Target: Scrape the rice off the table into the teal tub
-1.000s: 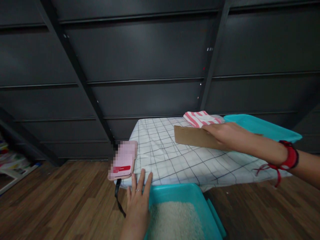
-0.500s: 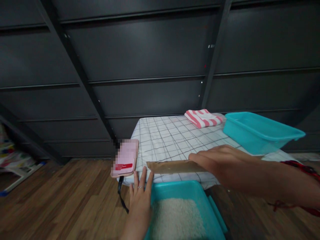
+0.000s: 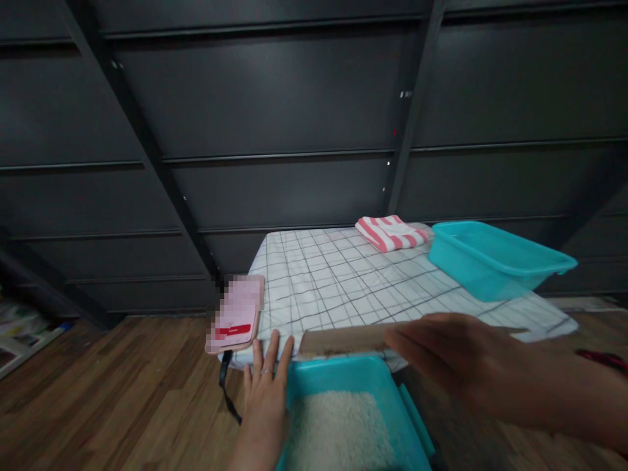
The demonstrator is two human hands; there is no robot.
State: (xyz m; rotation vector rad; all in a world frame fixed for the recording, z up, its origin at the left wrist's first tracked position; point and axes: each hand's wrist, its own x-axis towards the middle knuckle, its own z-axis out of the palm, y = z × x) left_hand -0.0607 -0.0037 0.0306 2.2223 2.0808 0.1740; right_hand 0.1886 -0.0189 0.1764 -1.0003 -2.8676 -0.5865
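Observation:
My right hand (image 3: 451,353) is over the near edge of the cloth-covered table, its fingers closed on a long, flat brown strip that looks like cardboard (image 3: 343,340). Motion blurs this hand, and it hides the strip's middle. With fingers spread and a ring on one of them, my left hand (image 3: 265,392) rests at the table's front edge, against the left side of a teal tub (image 3: 333,367). White grains that look like rice (image 3: 338,425) lie inside that tub, just below the strip.
A checked white cloth (image 3: 314,275) covers the table. Far back lies a folded pink-striped towel (image 3: 390,233); a second teal tub (image 3: 490,268) stands right of it. A pink phone (image 3: 238,314) with a dark strap is at the left edge. Dark panels (image 3: 284,91) rise behind.
My right hand and the brown strip have moved down toward the table's near edge. My left hand stays spread beside the tub. The whole view has shifted slightly.

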